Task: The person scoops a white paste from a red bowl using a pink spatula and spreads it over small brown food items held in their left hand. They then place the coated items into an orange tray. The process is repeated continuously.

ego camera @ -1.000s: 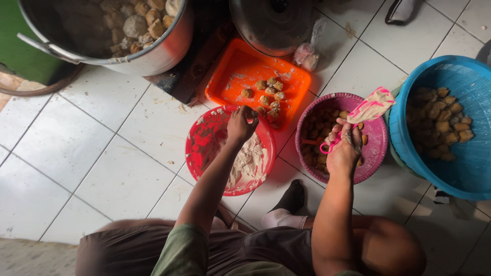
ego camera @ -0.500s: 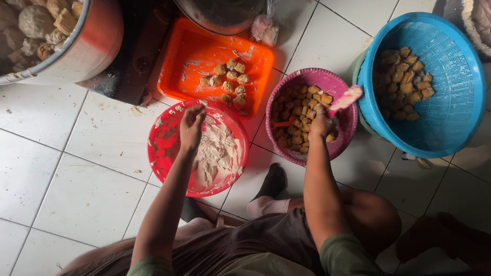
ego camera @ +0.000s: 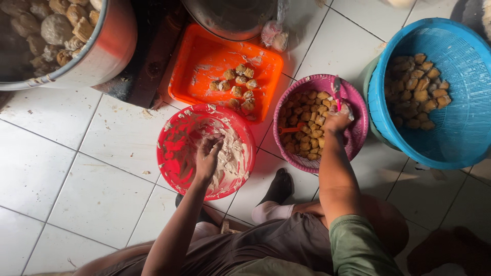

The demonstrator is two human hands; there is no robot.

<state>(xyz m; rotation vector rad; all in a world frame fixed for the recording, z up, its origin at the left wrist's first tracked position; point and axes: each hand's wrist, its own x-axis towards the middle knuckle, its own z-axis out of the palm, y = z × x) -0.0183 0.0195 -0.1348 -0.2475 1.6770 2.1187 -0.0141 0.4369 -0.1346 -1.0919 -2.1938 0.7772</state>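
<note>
Since half a second ago our left hand has gone from the far rim of the red bowl down into its middle; it now sits in the pale paste, fingers curled together and buried at the tips. We read that as scooping filling, not yet lifted.

Our right hand has drawn in over the purple basket. The pink-handled tool that stuck out past the rim now stands nearly upright above the knuckles. Fingers closed around it and, it seems, a brown piece too; we cannot tell exactly what is pinched underneath.

Layout on the tiled floor:
- red bowl just left of the purple basket, nearly touching
- orange tray behind the bowl, a small cluster of filled pieces near its centre
- blue basket at the right edge, brown cubes heaped on its left side
- big metal pot in the top-left corner

Paste looks wet, sticky, off-white, smeared up the bowl walls; most of it lies on the right half.
</note>
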